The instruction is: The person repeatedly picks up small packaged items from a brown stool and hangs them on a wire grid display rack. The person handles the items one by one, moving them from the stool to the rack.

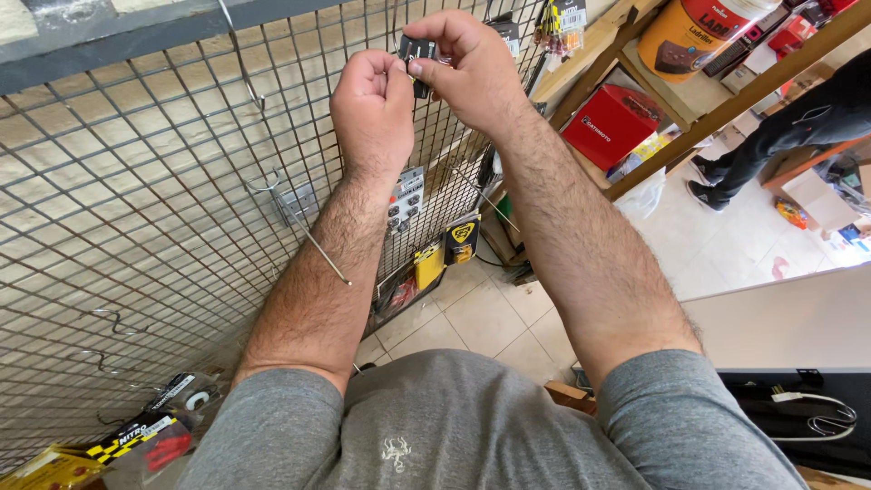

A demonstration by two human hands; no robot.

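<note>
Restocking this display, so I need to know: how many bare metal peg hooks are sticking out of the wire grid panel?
3 clearly: one long hook beside the left forearm, and two short curled ones lower left. Another may be hidden behind the hands or hanging packages.

Grey short-sleeved T-shirt (472,426) with small pale emblem (396,452) at chest, bare hairy forearms.

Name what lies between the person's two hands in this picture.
In the head view, a small black packet sits between the left hand and right hand, pinched by fingers of both, in front of the wire grid.
</note>
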